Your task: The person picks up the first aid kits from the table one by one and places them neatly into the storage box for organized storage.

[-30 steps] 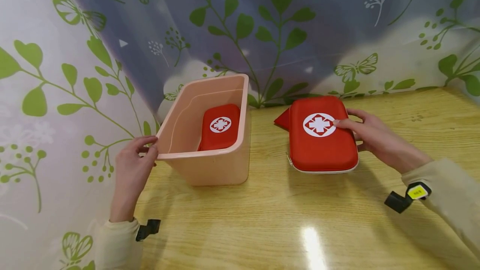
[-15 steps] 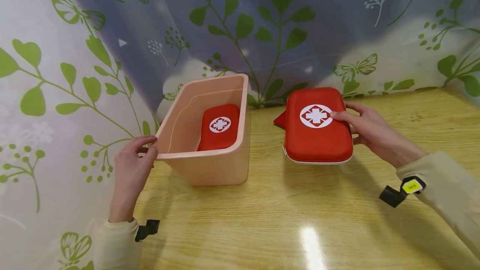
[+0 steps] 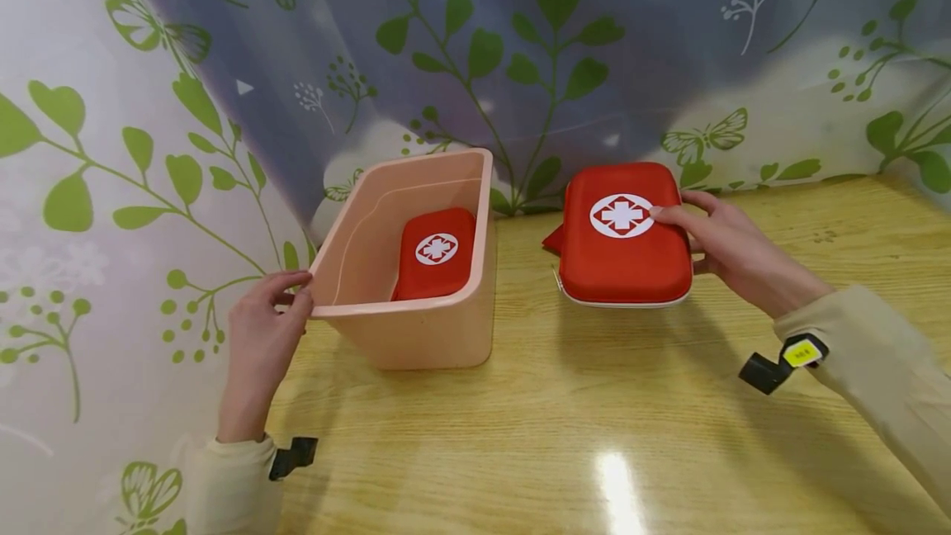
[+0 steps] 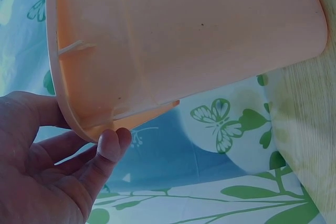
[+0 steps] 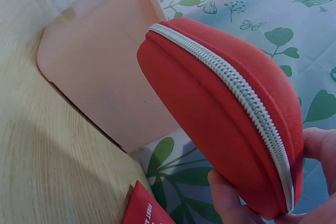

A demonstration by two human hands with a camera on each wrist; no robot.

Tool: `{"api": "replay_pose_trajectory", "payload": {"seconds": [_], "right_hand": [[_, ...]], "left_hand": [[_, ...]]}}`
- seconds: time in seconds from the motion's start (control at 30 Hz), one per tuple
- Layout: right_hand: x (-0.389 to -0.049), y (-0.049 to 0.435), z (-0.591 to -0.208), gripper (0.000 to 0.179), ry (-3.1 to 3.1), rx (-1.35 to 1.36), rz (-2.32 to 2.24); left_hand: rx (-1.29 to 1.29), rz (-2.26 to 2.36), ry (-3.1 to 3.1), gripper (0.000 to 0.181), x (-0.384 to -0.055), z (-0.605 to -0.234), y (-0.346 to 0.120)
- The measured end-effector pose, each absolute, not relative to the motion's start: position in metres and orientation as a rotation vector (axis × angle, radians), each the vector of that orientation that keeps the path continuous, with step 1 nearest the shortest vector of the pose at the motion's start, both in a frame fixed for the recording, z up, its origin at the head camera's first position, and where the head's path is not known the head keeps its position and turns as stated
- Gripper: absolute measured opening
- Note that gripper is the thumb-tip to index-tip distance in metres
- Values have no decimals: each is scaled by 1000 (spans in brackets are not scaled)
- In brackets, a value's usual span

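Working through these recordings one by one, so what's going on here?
A person's right grip holds a red zippered case above a wood-grain table, beside a pink bin. The left grip pinches the bin's rim. A second red case sits inside the bin, and another red item, partly hidden, lies on the table.

There's a yellowish wood-grain tabletop [image 3: 475, 452] here, streaked with glare [image 3: 619, 490]. A peach plastic bin [image 3: 416, 337] stands on it, a red, white-lettered piece [image 5: 144, 208] lying nearby.
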State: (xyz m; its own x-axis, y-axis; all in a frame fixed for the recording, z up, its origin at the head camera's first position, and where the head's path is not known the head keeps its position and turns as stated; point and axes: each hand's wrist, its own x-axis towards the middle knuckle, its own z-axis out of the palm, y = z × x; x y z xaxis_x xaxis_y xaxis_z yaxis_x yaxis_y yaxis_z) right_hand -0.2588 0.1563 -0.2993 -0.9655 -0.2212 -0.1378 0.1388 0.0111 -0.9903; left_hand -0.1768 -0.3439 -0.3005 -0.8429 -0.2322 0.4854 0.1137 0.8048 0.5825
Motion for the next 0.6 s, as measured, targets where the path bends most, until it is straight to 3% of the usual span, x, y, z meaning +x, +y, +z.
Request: {"api": "replay_pose_trajectory", "payload": {"seconds": [0.6], "right_hand": [[-269,145,-288,93,2081,-87,-2044]], "left_hand": [[77,-838,-2432,29,-175,-302,-344]]}}
